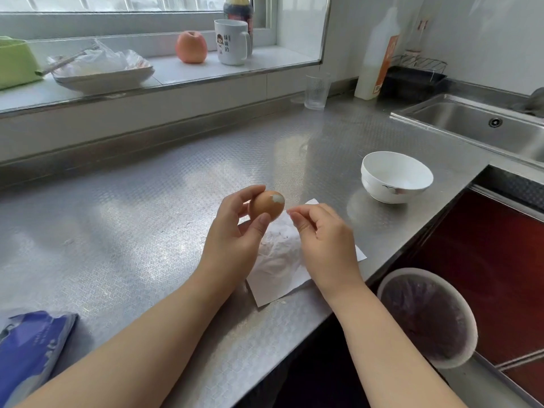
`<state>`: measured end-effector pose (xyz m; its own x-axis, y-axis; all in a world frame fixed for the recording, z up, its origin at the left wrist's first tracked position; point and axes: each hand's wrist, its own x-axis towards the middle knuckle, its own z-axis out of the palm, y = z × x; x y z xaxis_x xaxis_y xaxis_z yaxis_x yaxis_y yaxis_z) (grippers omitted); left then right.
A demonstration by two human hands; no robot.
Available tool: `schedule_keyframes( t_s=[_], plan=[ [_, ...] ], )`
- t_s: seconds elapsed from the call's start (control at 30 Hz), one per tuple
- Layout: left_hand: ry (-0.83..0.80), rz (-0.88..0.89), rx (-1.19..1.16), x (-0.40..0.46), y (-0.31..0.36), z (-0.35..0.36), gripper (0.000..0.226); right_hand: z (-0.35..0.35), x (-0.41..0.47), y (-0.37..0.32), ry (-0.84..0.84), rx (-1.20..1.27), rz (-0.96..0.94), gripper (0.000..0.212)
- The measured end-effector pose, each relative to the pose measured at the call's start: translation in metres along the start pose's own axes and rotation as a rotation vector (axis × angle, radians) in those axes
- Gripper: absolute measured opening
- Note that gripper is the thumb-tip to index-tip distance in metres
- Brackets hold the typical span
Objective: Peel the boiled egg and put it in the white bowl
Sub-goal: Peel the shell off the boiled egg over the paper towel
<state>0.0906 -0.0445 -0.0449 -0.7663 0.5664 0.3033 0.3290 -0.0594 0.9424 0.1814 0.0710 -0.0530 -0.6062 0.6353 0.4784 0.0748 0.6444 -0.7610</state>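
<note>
Seemingly, egg in left grip.

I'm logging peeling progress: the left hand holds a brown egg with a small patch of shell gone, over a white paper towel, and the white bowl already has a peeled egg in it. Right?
Not quite. The head view shows the white bowl empty. The rest holds: the left hand grips the brown egg, a small patch peeled, above the paper towel.

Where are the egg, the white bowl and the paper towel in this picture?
egg (265,206): head view, on its brown shell.
white bowl (382,195): head view, on its outer wall.
paper towel (279,260): head view, on its crumpled middle.
</note>
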Motion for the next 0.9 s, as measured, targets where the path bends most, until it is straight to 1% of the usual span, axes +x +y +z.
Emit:
schedule_keyframes(
  t_s=[0.07, 0.17, 0.27, 0.33, 0.4, 0.47, 0.53, 0.7, 0.9],
  plan=[
    [0.0, 0.0, -0.001, 0.0, 0.0, 0.0, 0.039, 0.0, -0.001, -0.001, -0.009, 0.021, -0.02, 0.016],
    [-0.004, -0.006, 0.009, 0.0, 0.001, 0.001, 0.039, -0.003, -0.001, -0.002, 0.024, 0.074, 0.025, 0.012],
    [0.002, -0.014, 0.01, 0.0, 0.001, 0.002, 0.038, -0.002, -0.001, -0.002, 0.01, 0.118, 0.036, 0.019],
    [0.009, -0.021, 0.01, -0.001, 0.002, 0.003, 0.037, -0.001, -0.001, -0.002, 0.041, 0.161, 0.018, 0.019],
    [0.02, -0.037, -0.008, -0.002, 0.004, 0.004, 0.036, 0.0, 0.0, -0.004, 0.091, 0.158, -0.052, 0.017],
    [0.014, -0.044, -0.021, -0.003, 0.007, 0.006, 0.036, -0.001, -0.002, -0.005, 0.117, 0.135, -0.156, 0.02],
    [0.0, -0.026, 0.009, -0.005, 0.008, 0.006, 0.037, -0.001, -0.002, -0.005, 0.121, 0.143, -0.198, 0.021],
    [-0.011, 0.019, 0.057, -0.007, 0.01, 0.007, 0.033, -0.003, -0.003, -0.005, 0.144, 0.17, -0.181, 0.016],
    [-0.007, 0.032, 0.077, -0.007, 0.01, 0.006, 0.032, -0.004, -0.002, -0.007, 0.079, 0.225, -0.122, 0.009]
  ],
)
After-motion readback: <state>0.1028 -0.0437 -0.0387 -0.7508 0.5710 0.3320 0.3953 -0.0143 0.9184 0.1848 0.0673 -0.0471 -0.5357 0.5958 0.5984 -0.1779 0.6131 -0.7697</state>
